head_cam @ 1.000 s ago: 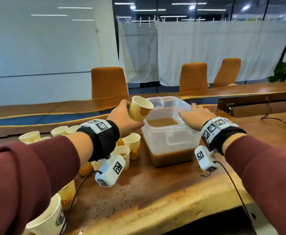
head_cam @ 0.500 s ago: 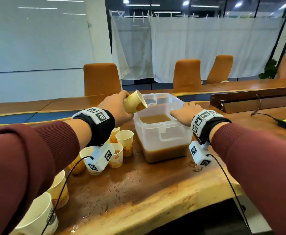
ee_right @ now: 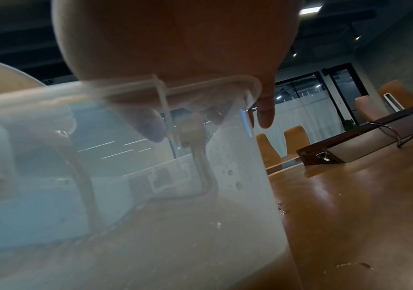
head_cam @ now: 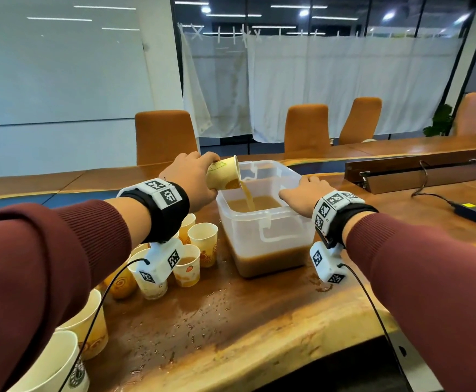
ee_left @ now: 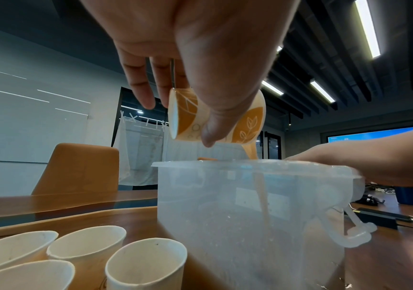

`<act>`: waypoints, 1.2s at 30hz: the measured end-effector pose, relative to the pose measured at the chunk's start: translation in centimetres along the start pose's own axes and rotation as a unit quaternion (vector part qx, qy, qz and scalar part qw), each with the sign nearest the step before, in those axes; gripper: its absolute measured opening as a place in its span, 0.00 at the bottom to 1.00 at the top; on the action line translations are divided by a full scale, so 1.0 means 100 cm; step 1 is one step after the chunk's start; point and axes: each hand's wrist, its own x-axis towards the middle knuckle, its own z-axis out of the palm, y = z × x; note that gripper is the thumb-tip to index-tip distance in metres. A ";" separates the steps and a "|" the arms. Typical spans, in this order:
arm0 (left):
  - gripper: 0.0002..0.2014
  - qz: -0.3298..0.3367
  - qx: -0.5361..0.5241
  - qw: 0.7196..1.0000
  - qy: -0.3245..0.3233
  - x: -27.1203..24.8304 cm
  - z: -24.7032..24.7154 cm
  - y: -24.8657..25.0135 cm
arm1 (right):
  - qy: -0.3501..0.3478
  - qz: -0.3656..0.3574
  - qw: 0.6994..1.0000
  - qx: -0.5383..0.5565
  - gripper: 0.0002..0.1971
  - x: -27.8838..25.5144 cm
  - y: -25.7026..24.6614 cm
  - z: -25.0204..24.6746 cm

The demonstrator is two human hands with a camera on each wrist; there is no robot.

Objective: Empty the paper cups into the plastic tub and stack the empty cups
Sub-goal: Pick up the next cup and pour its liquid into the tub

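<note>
My left hand (head_cam: 203, 176) grips a yellow-patterned paper cup (head_cam: 227, 175) tipped on its side over the left rim of the clear plastic tub (head_cam: 262, 215). A thin brown stream (head_cam: 248, 199) runs from the cup's lip into the brown liquid that fills the tub's lower part. In the left wrist view the thumb (ee_left: 215, 125) and fingers wrap the cup (ee_left: 185, 109) above the tub (ee_left: 225, 215). My right hand (head_cam: 299, 193) holds the tub's right rim, thumb (ee_right: 148, 125) inside the wall, fingers outside. Several upright cups (head_cam: 205, 241) stand left of the tub.
More paper cups (head_cam: 84, 329) crowd the near left table edge. Spilled drops (head_cam: 200, 315) wet the wood in front of the tub. A wooden box with a latch (head_cam: 417, 176) and a black adapter with cable (head_cam: 474, 210) lie to the right. Orange chairs (head_cam: 163, 137) stand behind.
My left hand has carried the cup rightward over the tub's rim and tipped it further, and liquid now pours out. My right hand has stayed on the tub's right rim.
</note>
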 end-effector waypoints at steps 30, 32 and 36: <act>0.32 0.073 0.112 0.990 0.045 0.009 0.002 0.015 | 0.004 -0.005 1.000 -0.003 0.48 0.002 0.000 0.002; 0.32 0.079 0.119 0.988 0.052 0.009 0.003 0.014 | 0.005 -0.006 1.000 -0.004 0.48 0.002 0.001 0.002; 0.30 0.109 0.147 0.980 0.076 0.010 0.005 0.014 | 0.008 -0.007 1.000 -0.003 0.48 0.001 0.001 0.003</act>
